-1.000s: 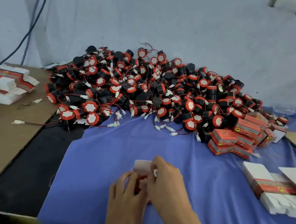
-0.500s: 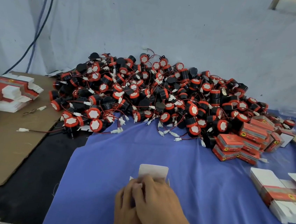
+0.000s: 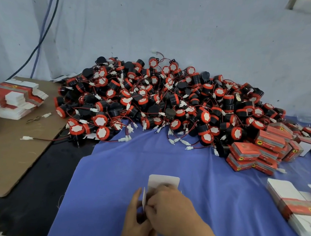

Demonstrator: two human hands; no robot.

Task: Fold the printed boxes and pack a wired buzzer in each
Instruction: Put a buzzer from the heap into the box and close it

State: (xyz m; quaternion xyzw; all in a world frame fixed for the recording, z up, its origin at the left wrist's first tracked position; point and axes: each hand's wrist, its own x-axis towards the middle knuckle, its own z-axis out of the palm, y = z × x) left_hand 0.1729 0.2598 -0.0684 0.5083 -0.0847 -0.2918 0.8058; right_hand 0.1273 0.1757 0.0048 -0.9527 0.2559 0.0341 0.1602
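Both hands work 1 small white-and-red printed cardboard box [image 3: 163,183] on the blue cloth [image 3: 211,181] that covers the tabletop [image 3: 26,206]; the left hand [image 3: 139,220] curls round the box's near-left side, apparently to steady it; the right hand [image 3: 173,209] lies over its top with fingers bent onto the card, seemingly pressing a flap home. The box's rounded white end flap stands open just beyond the right hand, and a narrow side flap [image 3: 144,198] pokes up between the 2 hands; closing looks unfinished. Whether a buzzer is already inside I cannot tell; the hands hide it.

Far ahead of the hands, the heap of black-and-red round wired buzzers [image 3: 171,104] banks against the white wall [image 3: 198,26], probably within a forward reach; ahead and to the right of the right hand lie closed red boxes [image 3: 256,153], likely the finished lot; nearer on that side sits a stack of flat box blanks [image 3: 295,207], handy for the next pick. Between the hands and the heap runs bare cloth, room to slide the box forward; left of the left hand the cloth's edge gives way to dark tabletop and a brown cardboard sheet [image 3: 2,159].
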